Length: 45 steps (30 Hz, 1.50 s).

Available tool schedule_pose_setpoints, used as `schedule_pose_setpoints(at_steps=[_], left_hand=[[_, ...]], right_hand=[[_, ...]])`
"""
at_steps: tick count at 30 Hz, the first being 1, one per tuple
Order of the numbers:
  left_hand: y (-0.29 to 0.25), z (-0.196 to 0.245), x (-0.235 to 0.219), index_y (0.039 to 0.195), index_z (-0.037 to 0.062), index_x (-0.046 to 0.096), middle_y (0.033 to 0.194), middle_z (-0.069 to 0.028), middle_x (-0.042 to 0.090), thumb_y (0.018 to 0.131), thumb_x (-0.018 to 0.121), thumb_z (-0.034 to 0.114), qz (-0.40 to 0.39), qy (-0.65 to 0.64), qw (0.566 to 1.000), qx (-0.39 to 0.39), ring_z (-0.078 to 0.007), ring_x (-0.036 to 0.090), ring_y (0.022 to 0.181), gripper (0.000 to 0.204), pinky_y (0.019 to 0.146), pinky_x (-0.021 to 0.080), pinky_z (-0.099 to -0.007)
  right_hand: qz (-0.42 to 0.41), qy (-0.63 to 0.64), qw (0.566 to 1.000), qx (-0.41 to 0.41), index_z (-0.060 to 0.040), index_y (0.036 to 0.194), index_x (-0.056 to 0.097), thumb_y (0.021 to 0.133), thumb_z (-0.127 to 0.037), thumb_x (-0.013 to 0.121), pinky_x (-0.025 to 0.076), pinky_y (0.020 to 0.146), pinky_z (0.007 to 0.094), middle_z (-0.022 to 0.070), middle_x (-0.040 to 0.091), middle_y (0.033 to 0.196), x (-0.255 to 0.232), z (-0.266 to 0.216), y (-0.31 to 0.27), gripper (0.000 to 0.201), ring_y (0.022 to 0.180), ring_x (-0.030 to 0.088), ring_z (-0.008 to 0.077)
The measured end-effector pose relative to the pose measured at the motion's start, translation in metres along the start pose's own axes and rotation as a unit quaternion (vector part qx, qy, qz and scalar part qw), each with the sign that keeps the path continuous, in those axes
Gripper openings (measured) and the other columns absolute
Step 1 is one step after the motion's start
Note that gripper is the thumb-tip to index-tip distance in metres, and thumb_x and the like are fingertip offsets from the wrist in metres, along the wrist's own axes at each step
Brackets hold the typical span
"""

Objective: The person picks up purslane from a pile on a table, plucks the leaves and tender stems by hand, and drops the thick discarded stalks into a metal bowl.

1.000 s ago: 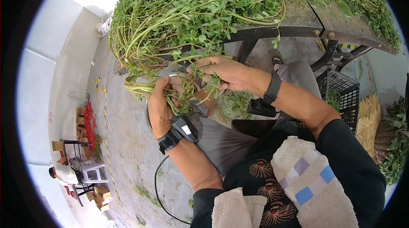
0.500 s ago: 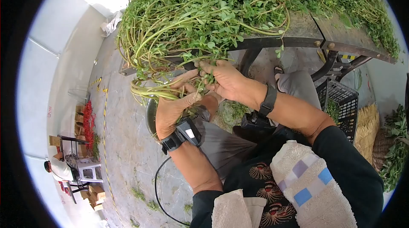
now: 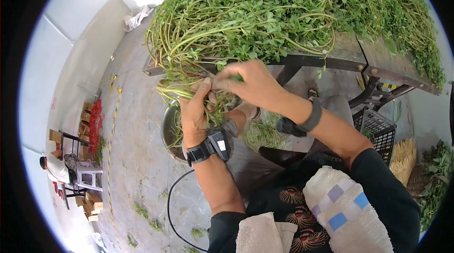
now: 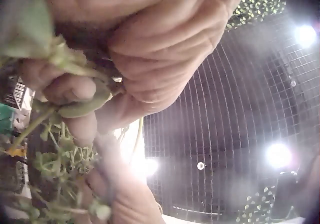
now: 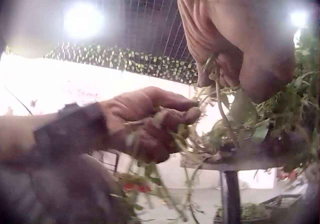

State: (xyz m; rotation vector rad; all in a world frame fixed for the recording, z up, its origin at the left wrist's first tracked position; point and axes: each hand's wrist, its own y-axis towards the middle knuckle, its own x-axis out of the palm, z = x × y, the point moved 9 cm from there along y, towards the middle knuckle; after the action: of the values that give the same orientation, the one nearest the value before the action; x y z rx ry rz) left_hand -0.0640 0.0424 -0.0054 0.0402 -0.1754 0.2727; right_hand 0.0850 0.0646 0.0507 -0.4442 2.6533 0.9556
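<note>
The head view blurs the right hand [image 3: 253,82], but the right wrist view catches it: fingers curled, pinching a leafy sprig [image 5: 219,96]! The left hand [image 3: 193,113] grips a bundle of stems [image 3: 173,89], just off the near edge of the table [image 3: 347,47], over a round metal basin [image 3: 164,132]. Open floor [image 3: 144,158] spreads leftward. Smooth, bending stems and small leaves tangle through the heap of greens [image 3: 250,12] on top.

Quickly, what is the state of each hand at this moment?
Left hand: closed, holding a bunch of green stems.
Right hand: closed, holding a leafy sprig.
</note>
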Motion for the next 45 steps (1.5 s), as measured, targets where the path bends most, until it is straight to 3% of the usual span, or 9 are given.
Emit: schedule_pose_setpoints(at_steps=[4, 20, 23, 25, 26, 29, 38, 40, 45], left_hand=[[0.002, 0.000, 0.004, 0.083, 0.0011, 0.062, 0.061, -0.0032, 0.057, 0.084, 0.062, 0.018, 0.009, 0.015, 1.000, 0.018, -0.0086, 0.048, 0.045, 0.017, 0.036, 0.032, -0.0190], [0.016, -0.011, -0.014, 0.090, 0.0029, 0.060, 0.074, -0.0010, 0.059, 0.082, 0.064, 0.016, 0.083, -0.006, 0.992, 0.094, -0.0075, 0.048, 0.051, 0.016, 0.039, 0.034, -0.0227], [0.012, -0.005, -0.011, 0.084, 0.0021, 0.061, 0.074, -0.0022, 0.060, 0.081, 0.064, 0.010, 0.078, 0.004, 0.995, 0.068, -0.0100, 0.052, 0.054, 0.010, 0.046, 0.039, -0.0241], [0.000, 0.003, -0.003, 0.082, 0.0016, 0.060, 0.068, -0.0015, 0.059, 0.080, 0.065, 0.010, 0.071, 0.002, 0.997, 0.033, -0.0118, 0.054, 0.059, 0.009, 0.053, 0.043, -0.0258], [0.004, -0.001, -0.006, 0.082, 0.0016, 0.060, 0.068, -0.0015, 0.059, 0.080, 0.065, 0.010, 0.072, 0.001, 0.997, 0.034, -0.0118, 0.054, 0.059, 0.009, 0.053, 0.043, -0.0258], [0.007, 0.007, -0.019, 0.084, -0.0009, 0.060, 0.071, -0.0033, 0.060, 0.080, 0.065, 0.010, 0.108, 0.153, 0.977, 0.103, -0.0098, 0.052, 0.062, 0.012, 0.053, 0.041, -0.0242], [0.008, 0.002, -0.006, 0.084, -0.0051, 0.063, 0.065, -0.0082, 0.063, 0.082, 0.060, 0.007, 0.097, 0.026, 0.992, 0.076, -0.0093, 0.052, 0.047, 0.012, 0.041, 0.039, -0.0214], [0.006, 0.000, -0.005, 0.086, -0.0054, 0.063, 0.064, -0.0077, 0.063, 0.082, 0.060, 0.006, 0.103, 0.037, 0.993, 0.053, -0.0089, 0.051, 0.046, 0.012, 0.039, 0.038, -0.0214], [0.012, -0.007, -0.007, 0.087, -0.0042, 0.062, 0.068, -0.0055, 0.062, 0.083, 0.059, 0.005, 0.081, 0.033, 0.994, 0.064, -0.0083, 0.051, 0.050, 0.010, 0.041, 0.038, -0.0217]], right_hand=[[-0.058, -0.260, 0.962, 0.061, -0.0035, 0.092, 0.068, 0.079, -0.026, 0.063, 0.049, 0.065, 0.0387, 0.0175, 0.064, 0.074, 0.021, 0.027, 0.035, 0.027, 0.073, 0.063, 0.0348], [-0.123, -0.238, 0.963, -0.004, 0.0007, 0.077, 0.062, 0.075, -0.023, 0.055, 0.048, 0.059, 0.0472, 0.0230, 0.058, 0.066, 0.052, 0.007, 0.003, 0.024, 0.065, 0.059, 0.0390], [-0.047, -0.057, 0.997, 0.009, -0.0009, 0.075, 0.059, 0.076, -0.016, 0.054, 0.041, 0.047, 0.0362, 0.0139, 0.056, 0.057, 0.040, 0.009, 0.008, 0.016, 0.045, 0.048, 0.0254], [-0.060, 0.331, 0.853, 0.400, -0.0018, 0.071, 0.056, 0.076, -0.015, 0.054, 0.032, 0.043, 0.0292, 0.0023, 0.051, 0.057, 0.057, 0.057, -0.021, 0.014, 0.044, 0.037, 0.0111], [-0.061, 0.330, 0.853, 0.399, -0.0018, 0.071, 0.056, 0.076, -0.015, 0.054, 0.032, 0.043, 0.0292, 0.0023, 0.051, 0.057, 0.052, 0.045, -0.023, 0.014, 0.044, 0.037, 0.0111], [-0.178, 0.302, 0.913, 0.206, -0.0078, 0.065, 0.049, 0.085, -0.017, 0.053, 0.023, 0.044, 0.0223, -0.0046, 0.041, 0.058, 0.042, -0.023, -0.018, 0.022, 0.051, 0.032, 0.0027], [-0.122, 0.132, 0.966, 0.184, -0.0007, 0.073, 0.062, 0.088, -0.032, 0.058, 0.034, 0.048, 0.0267, 0.0008, 0.047, 0.054, 0.031, 0.014, 0.034, 0.035, 0.053, 0.043, 0.0073], [-0.020, 0.057, 0.998, -0.015, -0.0012, 0.089, 0.067, 0.088, -0.029, 0.058, 0.034, 0.046, 0.0247, -0.0015, 0.049, 0.055, 0.017, -0.013, 0.054, 0.029, 0.047, 0.038, 0.0056], [-0.009, -0.172, 0.984, -0.053, -0.0016, 0.095, 0.067, 0.083, -0.030, 0.059, 0.047, 0.060, 0.0402, 0.0199, 0.062, 0.070, 0.035, -0.015, 0.076, 0.032, 0.067, 0.061, 0.0343]])
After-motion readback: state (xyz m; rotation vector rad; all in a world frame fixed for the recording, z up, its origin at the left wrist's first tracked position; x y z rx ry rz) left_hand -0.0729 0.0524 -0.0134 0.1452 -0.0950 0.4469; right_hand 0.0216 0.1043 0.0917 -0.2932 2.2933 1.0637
